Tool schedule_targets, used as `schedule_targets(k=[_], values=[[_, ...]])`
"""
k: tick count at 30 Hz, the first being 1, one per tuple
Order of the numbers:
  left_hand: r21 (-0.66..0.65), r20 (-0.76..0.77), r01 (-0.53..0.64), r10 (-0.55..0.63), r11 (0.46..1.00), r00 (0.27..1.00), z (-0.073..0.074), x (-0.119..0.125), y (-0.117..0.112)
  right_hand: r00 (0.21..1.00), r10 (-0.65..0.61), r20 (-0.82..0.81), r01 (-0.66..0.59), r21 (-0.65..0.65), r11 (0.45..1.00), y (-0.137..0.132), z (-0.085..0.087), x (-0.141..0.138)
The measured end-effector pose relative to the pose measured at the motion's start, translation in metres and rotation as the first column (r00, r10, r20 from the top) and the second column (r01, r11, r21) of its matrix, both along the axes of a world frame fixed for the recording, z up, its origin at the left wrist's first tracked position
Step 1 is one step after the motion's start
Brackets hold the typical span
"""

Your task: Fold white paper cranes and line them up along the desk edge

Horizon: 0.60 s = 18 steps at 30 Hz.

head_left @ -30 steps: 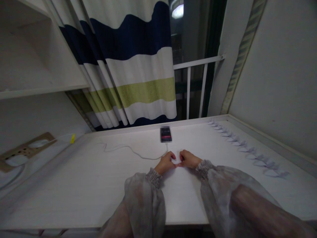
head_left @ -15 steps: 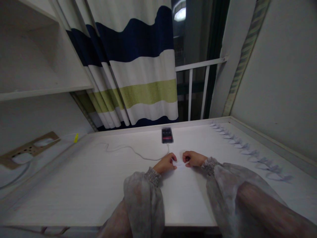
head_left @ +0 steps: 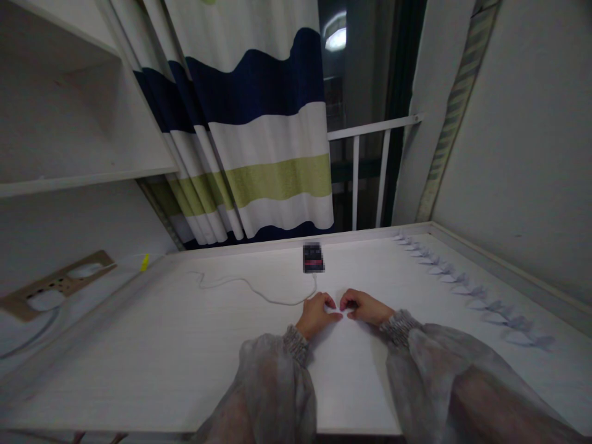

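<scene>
My left hand and my right hand face each other above the white desk, fingertips nearly meeting. Between them is a small piece of white paper, mostly covered by the fingers. Thumb and fingers of both hands are pinched at its two sides. How the paper is folded I cannot make out. Just beyond my left hand lies a dark phone-like device, its screen blurred, with a white cable running from it to the left.
Several small folded white paper pieces stand in a slanting row along the desk's right side. A power strip with white plugs lies at the left. A striped curtain and a white railing are behind the white desk.
My hands have come closer together, the left one moving right, so less of the paper shows. The whole view has shifted slightly down.
</scene>
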<state>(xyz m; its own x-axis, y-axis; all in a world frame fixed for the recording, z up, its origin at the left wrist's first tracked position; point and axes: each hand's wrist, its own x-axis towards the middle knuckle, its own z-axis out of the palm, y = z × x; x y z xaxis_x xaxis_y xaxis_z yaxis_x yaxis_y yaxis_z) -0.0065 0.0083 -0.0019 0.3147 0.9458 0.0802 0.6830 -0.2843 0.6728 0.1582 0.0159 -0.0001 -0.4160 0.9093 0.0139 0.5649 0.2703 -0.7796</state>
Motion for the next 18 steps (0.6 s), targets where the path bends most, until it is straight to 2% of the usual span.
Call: schedule_targets(k=[4,7,9,13,18], values=[[0.012,-0.02,-0.019,0.019,1.0,1.0,0.0,0.003,-0.001,1.0,-0.022,0.002,0.021,0.104,0.994,-0.011,0.0,0.002],[0.052,-0.016,0.017,-0.016,0.998,1.0,0.0,0.002,-0.002,0.995,0.025,0.092,-0.048,0.253,0.966,-0.018,0.003,0.002],[0.078,-0.009,0.049,-0.049,0.996,0.999,0.001,0.0,-0.003,0.987,0.042,0.157,-0.089,0.304,0.949,-0.021,0.006,0.002],[0.117,-0.038,0.097,-0.093,0.988,0.995,0.003,-0.002,-0.005,0.966,0.022,0.258,-0.107,0.317,0.942,-0.025,0.009,0.002],[0.196,-0.096,0.078,-0.06,0.977,0.994,0.006,-0.004,-0.006,0.95,0.01,0.313,-0.099,0.27,0.958,-0.032,0.012,0.001]])
